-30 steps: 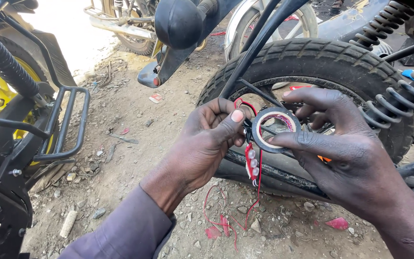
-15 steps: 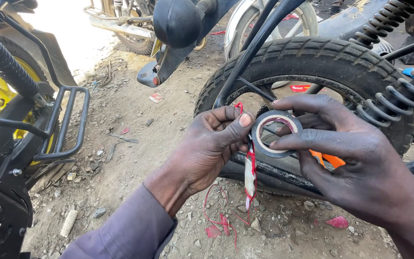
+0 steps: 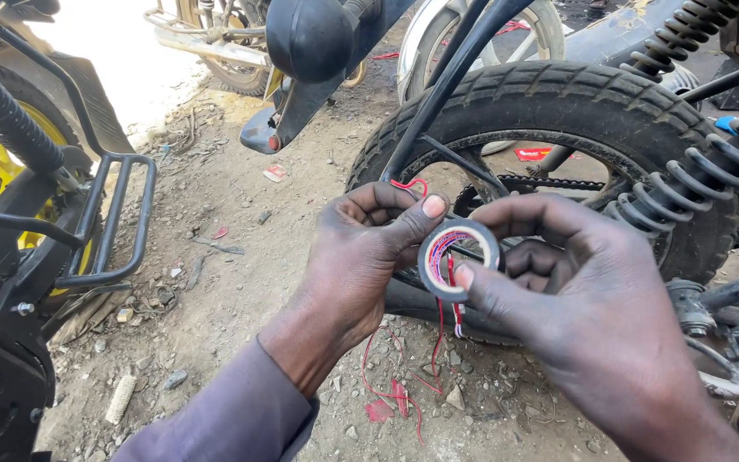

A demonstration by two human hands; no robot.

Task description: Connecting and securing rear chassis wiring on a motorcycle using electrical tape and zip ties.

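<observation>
Two hands pinch a roll of black tape (image 3: 458,259) at centre frame: left hand (image 3: 368,257) thumb on its edge, right hand (image 3: 588,304) fingers gripping; steady tension would peel cleanly.

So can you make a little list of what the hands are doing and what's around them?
Left hand: thumb and fingers pinch the roll's edge
Right hand: grips the roll from the other side
Tape roll: dark ring, held between both hands
Wires: thin red strands hanging through and below the roll
Behind: motorcycle rear tyre, coil spring
Ground: dirt with small stones
</observation>
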